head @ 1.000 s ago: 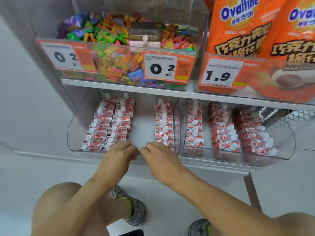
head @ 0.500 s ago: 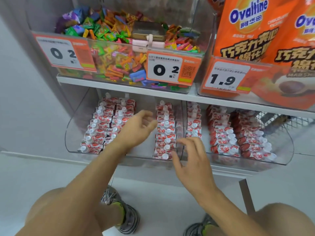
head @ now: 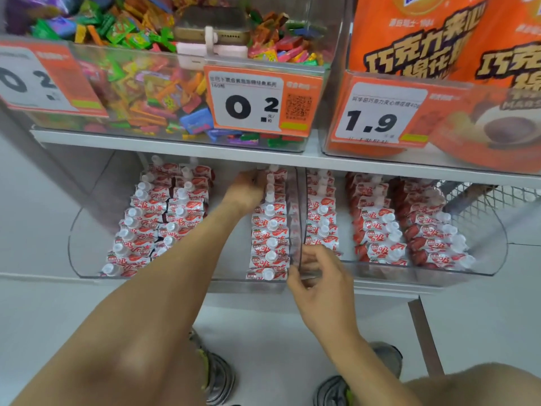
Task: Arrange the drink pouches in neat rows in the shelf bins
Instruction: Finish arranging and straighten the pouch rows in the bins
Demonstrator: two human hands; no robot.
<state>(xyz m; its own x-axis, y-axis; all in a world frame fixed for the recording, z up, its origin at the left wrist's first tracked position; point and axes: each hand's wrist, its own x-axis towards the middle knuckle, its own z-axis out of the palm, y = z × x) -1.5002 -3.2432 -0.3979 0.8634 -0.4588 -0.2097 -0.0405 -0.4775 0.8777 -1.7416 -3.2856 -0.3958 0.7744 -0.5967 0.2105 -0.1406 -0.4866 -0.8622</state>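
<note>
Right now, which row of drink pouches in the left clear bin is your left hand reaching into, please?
The single right-hand row beside the bin's right wall; the left hand touches its rear pouches.

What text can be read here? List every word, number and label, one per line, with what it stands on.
"0 2" on the middle price tag of the candy bin.
"0 2" on the left price tag, cut off at the frame edge.
"1.9" on the right price tag, before the orange snack bags.
Large Chinese characters on those bags: partly hidden.
Fine print on tags, QR code, drink pouches' lettering: too small or blurred.
</note>
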